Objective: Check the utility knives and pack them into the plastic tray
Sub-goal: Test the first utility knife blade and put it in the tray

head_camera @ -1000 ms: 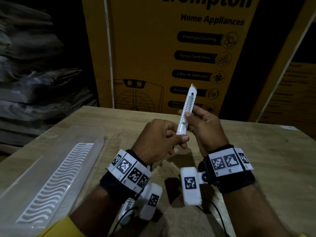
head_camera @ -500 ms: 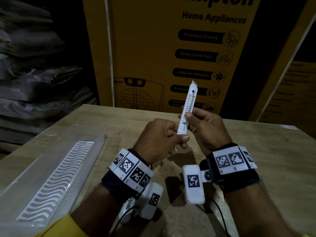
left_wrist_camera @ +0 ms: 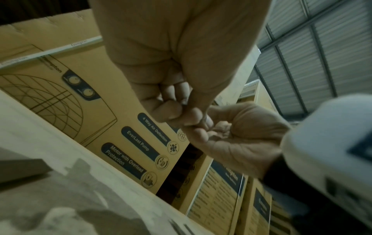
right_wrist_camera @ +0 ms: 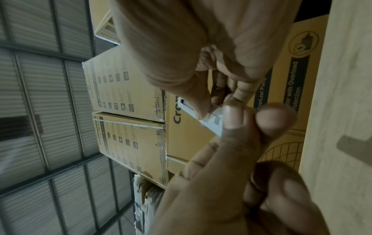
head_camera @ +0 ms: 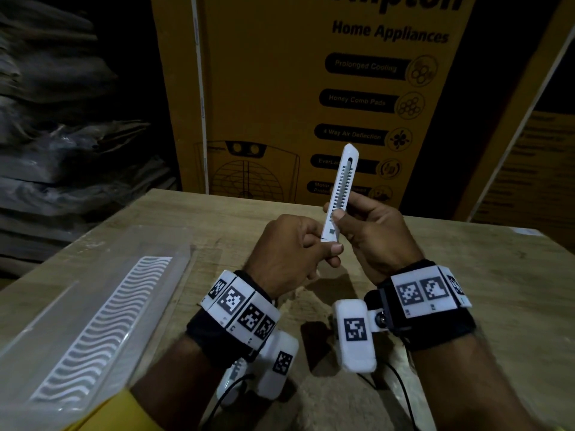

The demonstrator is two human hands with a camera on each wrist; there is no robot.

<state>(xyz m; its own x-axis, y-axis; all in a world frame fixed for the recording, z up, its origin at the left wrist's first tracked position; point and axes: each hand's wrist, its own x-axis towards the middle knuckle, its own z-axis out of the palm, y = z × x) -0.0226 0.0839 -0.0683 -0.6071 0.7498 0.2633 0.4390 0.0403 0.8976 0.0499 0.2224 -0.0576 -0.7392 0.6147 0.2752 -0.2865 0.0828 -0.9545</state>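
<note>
A white utility knife [head_camera: 339,194] is held nearly upright above the middle of the wooden table [head_camera: 466,275], tip pointing up and tilted slightly right. Its lower end is pinched by the left hand [head_camera: 292,253] between thumb and curled fingers; its mid-body is gripped by the right hand [head_camera: 373,234], with the thumb laid on the toothed slider track. In the right wrist view the same thumb is seen pressed on the knife body [right_wrist_camera: 211,117].

Compared with the frames from a second and half a second earlier, very little change is noted: the grip of both hands is unchanged and the knife is kept at the same angle. The right thumb appears to have crept slightly up the track, though the shift is too small to be certain. No blade is seen past the tip, and whether the slider has moved cannot be told.

Judgement: the check of the slider is under way and not finished. The clear plastic tray [head_camera: 46,321], with a wavy white insert, lies at the near left, well apart from the hands. No knife is seen in it, so packing appears not to have begun.
</note>
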